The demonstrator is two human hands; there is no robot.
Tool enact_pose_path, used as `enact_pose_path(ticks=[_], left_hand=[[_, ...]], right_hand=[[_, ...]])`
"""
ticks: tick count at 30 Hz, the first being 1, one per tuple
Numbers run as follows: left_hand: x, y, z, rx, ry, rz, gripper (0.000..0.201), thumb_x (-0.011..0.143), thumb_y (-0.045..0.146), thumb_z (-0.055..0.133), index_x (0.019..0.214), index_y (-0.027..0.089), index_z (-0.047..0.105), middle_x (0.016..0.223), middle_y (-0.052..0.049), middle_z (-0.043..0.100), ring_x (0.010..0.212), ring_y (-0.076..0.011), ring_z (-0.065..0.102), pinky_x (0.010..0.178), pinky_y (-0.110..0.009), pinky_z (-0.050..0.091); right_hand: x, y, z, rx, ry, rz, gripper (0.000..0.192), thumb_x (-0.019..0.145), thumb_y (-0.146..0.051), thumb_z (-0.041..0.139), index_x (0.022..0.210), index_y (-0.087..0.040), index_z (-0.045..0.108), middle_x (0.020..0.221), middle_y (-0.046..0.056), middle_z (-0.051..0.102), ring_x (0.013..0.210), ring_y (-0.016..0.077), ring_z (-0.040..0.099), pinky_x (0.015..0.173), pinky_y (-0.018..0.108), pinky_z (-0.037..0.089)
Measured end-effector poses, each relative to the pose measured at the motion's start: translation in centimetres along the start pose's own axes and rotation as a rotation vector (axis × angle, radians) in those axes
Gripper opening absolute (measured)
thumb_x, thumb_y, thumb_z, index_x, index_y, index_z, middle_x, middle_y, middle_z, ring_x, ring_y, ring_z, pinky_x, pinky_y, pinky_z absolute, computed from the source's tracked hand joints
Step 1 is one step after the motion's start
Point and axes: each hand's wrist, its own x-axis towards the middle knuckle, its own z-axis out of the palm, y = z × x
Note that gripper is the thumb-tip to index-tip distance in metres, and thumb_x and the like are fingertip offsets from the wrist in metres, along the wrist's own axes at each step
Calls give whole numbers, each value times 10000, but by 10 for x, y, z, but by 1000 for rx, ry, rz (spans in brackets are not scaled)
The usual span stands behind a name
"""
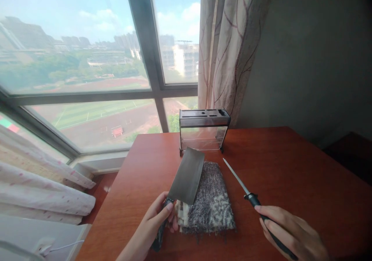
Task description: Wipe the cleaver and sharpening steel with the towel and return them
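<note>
Tabletop (276,160): reddish-brown, wood-toned, smooth, with a soft sheen. Window frame (155,59): dark, straight bars around clear glass, beyond the folded cloth and to its left. Curtain (229,40): pale fabric with a branching pattern, hanging in folds beyond the cloth.

Folded cloth (215,199): shaggy grey-and-white pile, frayed near edge, roughly rectangular, lying flat; landmark for all entries. Rack (203,117): box-shaped, transparent panels, dark slotted top, standing just past the cloth's far end.

Cleaver (187,177): broad, near-rectangular blade of dull grey metal, black handle; located at the cloth's left side, the blade overlapping it in view, contact unclear. Long axis runs from the handle, on the near side, away and slightly right; blade end points away. Left hand (158,214): fingers closed around the handle, thumb near the blade's heel.

Sharpening rod (252,200): slender, round, grey metal shaft, black guard and handle; right of the cloth, apart from it. Long axis slants away and left, tip foremost. Right hand (290,230): fingers wrapped around the handle behind the guard.
</note>
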Motion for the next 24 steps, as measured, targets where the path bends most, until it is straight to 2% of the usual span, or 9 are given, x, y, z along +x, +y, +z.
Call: enact_pose_path(ticks=[3,5,10,16,24], left_hand=[[0,-3,0,6,0,2,267,820,426,658,915,189,580,599,47,485,539,-142,574,515,-229,423],[-1,-5,0,4,-7,6,255,825,419,654,908,191,577,600,48,485,540,-142,575,515,-230,422],[-2,-7,-2,6,-8,3,237,837,408,644,910,193,575,602,50,481,546,-143,573,521,-233,424],[0,-8,-2,3,-10,18,249,831,411,649,916,189,576,605,51,474,540,-142,570,514,-234,419],[-2,-7,1,3,6,-11,261,830,421,650,933,190,587,600,50,478,545,-144,564,518,-233,414]], right_hand=[[-18,6,15,-50,-158,-112,323,889,-92,505,1146,-233,640,1186,72,687,1116,196,644,917,266,546],[-22,6,24,-57,-233,-134,371,876,-39,430,1137,-198,641,1212,97,667,1168,207,606,957,288,527],[-19,-4,42,12,-342,-69,379,847,-18,412,1089,-199,642,1248,91,636,1186,198,581,993,283,503],[-14,-11,46,22,-396,-1,408,839,6,363,1053,-198,645,1231,103,627,1111,187,611,957,304,522],[-13,-7,48,25,-323,104,404,842,-17,380,1091,-214,631,1210,78,637,1073,183,627,926,307,534]])
